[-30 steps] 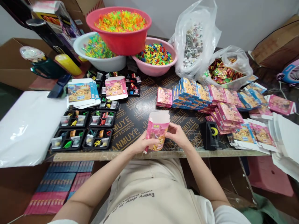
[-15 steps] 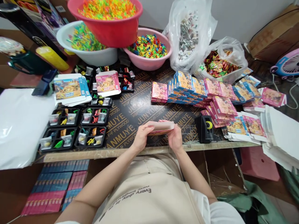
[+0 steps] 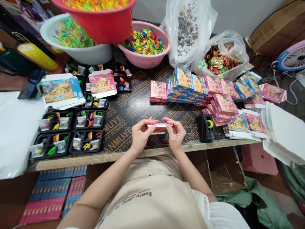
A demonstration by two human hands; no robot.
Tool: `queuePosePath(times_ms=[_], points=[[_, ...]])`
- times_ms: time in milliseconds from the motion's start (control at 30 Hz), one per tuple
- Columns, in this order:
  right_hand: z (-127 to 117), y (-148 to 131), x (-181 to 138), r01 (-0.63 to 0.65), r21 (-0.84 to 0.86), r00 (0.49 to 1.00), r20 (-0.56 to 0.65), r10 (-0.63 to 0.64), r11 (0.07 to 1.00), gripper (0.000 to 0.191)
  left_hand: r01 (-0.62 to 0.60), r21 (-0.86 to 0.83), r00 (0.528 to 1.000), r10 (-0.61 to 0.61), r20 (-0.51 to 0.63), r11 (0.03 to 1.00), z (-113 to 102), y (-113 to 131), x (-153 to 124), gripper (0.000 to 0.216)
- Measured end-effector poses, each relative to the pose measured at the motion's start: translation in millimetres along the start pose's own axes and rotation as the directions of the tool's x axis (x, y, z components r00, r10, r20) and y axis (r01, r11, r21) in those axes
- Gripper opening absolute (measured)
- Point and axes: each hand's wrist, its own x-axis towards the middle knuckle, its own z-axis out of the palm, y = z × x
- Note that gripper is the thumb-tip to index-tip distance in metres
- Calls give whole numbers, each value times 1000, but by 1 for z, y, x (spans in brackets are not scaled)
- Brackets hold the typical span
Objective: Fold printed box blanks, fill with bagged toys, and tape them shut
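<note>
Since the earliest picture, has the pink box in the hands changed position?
Yes. The pink box, upright earlier, now lies flat and edge-on between both hands, nearer the black tape dispenser.

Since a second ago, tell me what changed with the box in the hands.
The pink box, earlier upright with its top flaps open, was tipped flat, edge-on, between the left hand and right hand. Both hands kept hold. The black trays and stacked boxes stayed put.
</note>
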Motion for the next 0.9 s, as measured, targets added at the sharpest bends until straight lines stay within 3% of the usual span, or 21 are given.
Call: queuePosePath(times_ms=[100, 167, 233, 300, 367, 400, 433, 500, 567, 600, 667, 767, 833, 900], points=[[-8, 2, 3, 64, -96, 995, 85, -56, 993, 7, -42, 122, 995, 30, 99, 992, -11, 3, 4, 8], [-15, 3, 6, 149, -163, 980, 153, -124, 975, 9, -222, 227, 962, 175, 211, 948, -21, 1, 7, 6], [-25, 4, 10, 305, -245, 935, 263, -239, 920, 16, -495, 295, 848, 381, 368, 817, -31, -3, 10, 9], [-41, 2, 10, 495, -330, 843, 408, -351, 804, 23, -716, 302, 681, 535, 500, 629, -40, -9, 14, 18], [-66, -3, 8, 619, -422, 772, 485, -412, 663, 35, -825, 293, 558, 610, 563, 483, -44, -12, 17, 29], [-82, -7, 7, 624, -489, 779, 452, -435, 609, 41, -849, 292, 523, 628, 575, 440, -44, -12, 19, 31], [-100, -12, 5, 586, -570, 808, 362, -465, 576, 44, -862, 294, 504, 636, 584, 413, -44, -12, 20, 31], [-139, -20, 3, 388, -729, 854, 56, -517, 563, 41, -871, 300, 489, 627, 607, 388, -43, -11, 22, 28], [-178, -26, 2, 125, -790, 854, -222, -470, 600, 33, -871, 311, 489, 605, 629, 381, -43, -12, 23, 27], [-196, -28, 2, 13, -786, 865, -301, -401, 618, 30, -871, 314, 489, 597, 636, 378, -44, -13, 23, 28], [-226, -28, 3, -151, -756, 918, -347, -195, 637, 28, -868, 323, 494, 584, 644, 377, -47, -17, 24, 31], [-250, -24, 4, -264, -703, 956, -284, 79, 660, 27, -862, 360, 506, 562, 654, 357, -48, -20, 29, 33], [-254, -21, 6, -280, -677, 959, -227, 168, 680, 24, -872, 370, 489, 529, 693, 322, -45, -17, 33, 35], [-251, -20, 8, -261, -665, 965, -194, 175, 699, 20, -881, 359, 468, 453, 758, 309, -40, -9, 37, 42]])
